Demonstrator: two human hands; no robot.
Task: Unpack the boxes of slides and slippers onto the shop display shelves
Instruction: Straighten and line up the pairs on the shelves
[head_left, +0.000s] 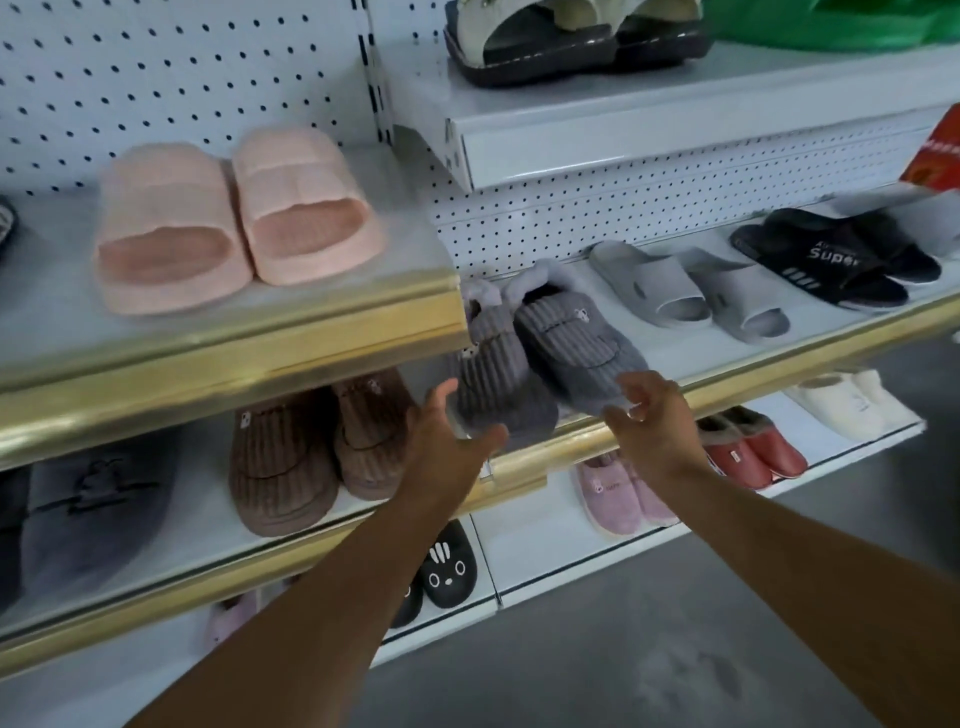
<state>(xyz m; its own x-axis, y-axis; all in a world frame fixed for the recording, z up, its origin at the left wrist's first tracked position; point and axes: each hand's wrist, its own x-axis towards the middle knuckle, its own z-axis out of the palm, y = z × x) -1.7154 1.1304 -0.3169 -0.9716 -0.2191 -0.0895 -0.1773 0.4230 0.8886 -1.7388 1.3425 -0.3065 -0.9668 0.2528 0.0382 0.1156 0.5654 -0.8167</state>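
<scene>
A pair of grey ribbed slippers (545, 348) with fluffy lining lies on the middle right shelf (670, 358), toes over its gold front edge. My left hand (447, 441) reaches toward the left slipper with fingers spread, just short of its toe. My right hand (649, 410) is at the right slipper's toe, fingers loosely curled and holding nothing that I can see. Whether the fingertips touch the slipper is unclear.
Pink slides (234, 218) sit on the upper left shelf. Brown ribbed slippers (311, 441) stand below it. Grey slides (685, 291) and black slides (836, 260) share the right shelf. Lower shelves hold pink (618, 493), red (748, 452), white (847, 400) and black (447, 566) slippers.
</scene>
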